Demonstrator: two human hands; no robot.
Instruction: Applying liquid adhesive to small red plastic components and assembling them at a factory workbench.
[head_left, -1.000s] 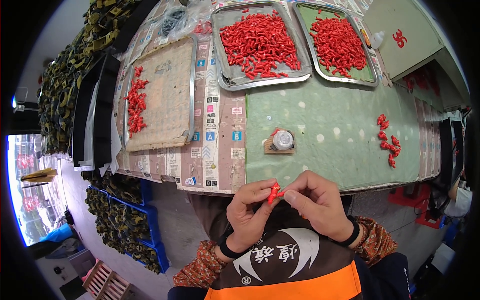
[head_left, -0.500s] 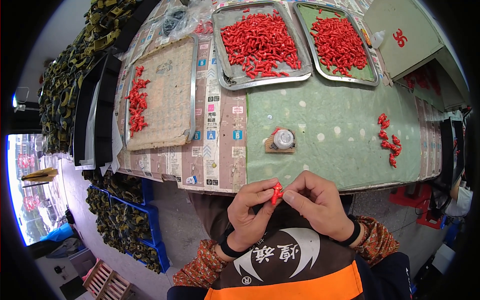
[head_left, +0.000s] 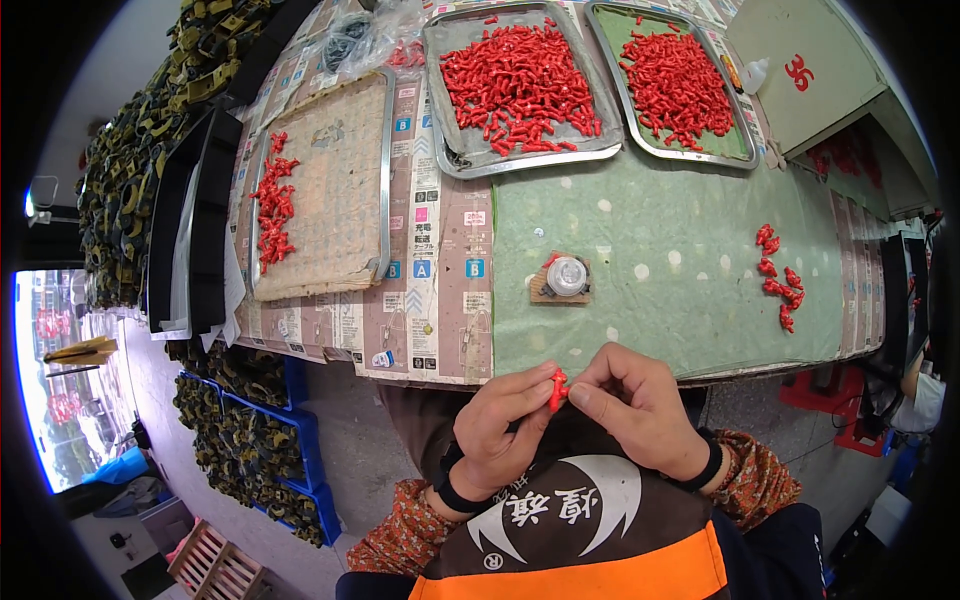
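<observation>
In front of my apron, just off the table's front edge, my left hand (head_left: 500,425) pinches a small glossy red figure-shaped piece (head_left: 557,390) between thumb and fingers. My right hand (head_left: 640,405) comes in from the other side, its thumb and forefinger pressed together against the piece's right side. Whatever may lie between those right fingertips is too small to make out. Beyond the hands, a small round clear pot (head_left: 567,274) sits on a piece of brown cardboard (head_left: 545,297). Several similar red figures (head_left: 778,280) lie to the right on the green spotted cloth (head_left: 660,315).
Two metal trays at the back, one middle (head_left: 612,150) and one right (head_left: 745,163), hold heaps of red pieces. A cloth-lined tray (head_left: 387,180) at left carries a row of red figures (head_left: 275,210). A grey-green cabinet (head_left: 800,60) stands far right; blue crates (head_left: 310,440) are at lower left.
The red piece and my left hand have shifted very slightly right and turned a little. My right fingertips stay against the piece.
</observation>
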